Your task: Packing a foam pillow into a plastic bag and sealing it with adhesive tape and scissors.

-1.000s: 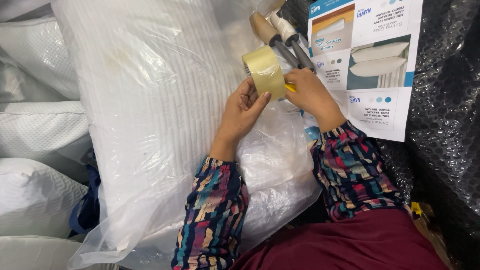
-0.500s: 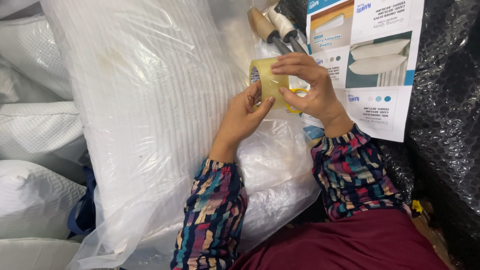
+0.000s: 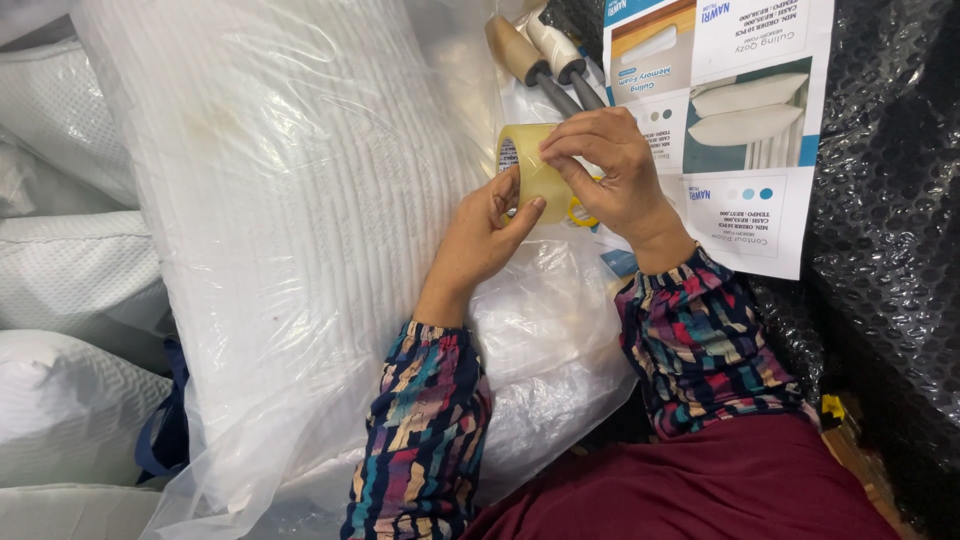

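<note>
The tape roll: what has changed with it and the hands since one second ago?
The right hand came up from beside the tape roll onto its top edge, fingertips pinching there. The left hand kept holding the roll from below. The bagged pillow and printed sheet stayed in place.

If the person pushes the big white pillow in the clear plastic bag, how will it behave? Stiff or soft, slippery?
The pillow looks puffy and quilted, so it would probably dent and give, not stay stiff. Its loose, wrinkled plastic bag looks glossy, so fingers may slide on it. It seems bulky but likely light for its size, and too flat-lying to roll.
</note>
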